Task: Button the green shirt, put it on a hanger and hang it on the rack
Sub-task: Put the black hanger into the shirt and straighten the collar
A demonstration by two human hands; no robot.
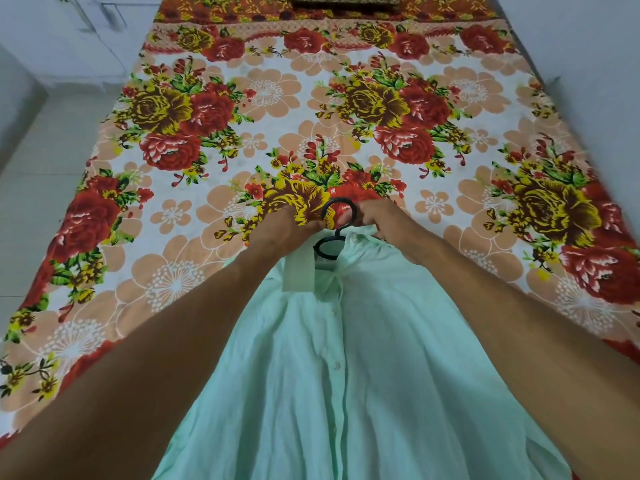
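Observation:
A pale green shirt [360,358] hangs between my arms in front of the bed, its button placket running down the middle with the visible buttons closed. A black hanger [337,223] pokes out of the collar, its hook curling up above the neck. My left hand [284,230] grips the collar's left side, with a strip of collar band hanging below it. My right hand [384,220] holds the collar's right side beside the hook. The hanger's arms are hidden inside the shirt. No rack is in view.
A bed with a red and yellow floral sheet [346,116] fills the view ahead. A patterned pillow [343,0] lies at its far end. Pale tiled floor [31,188] runs along the left, with a white wall on the right [588,46].

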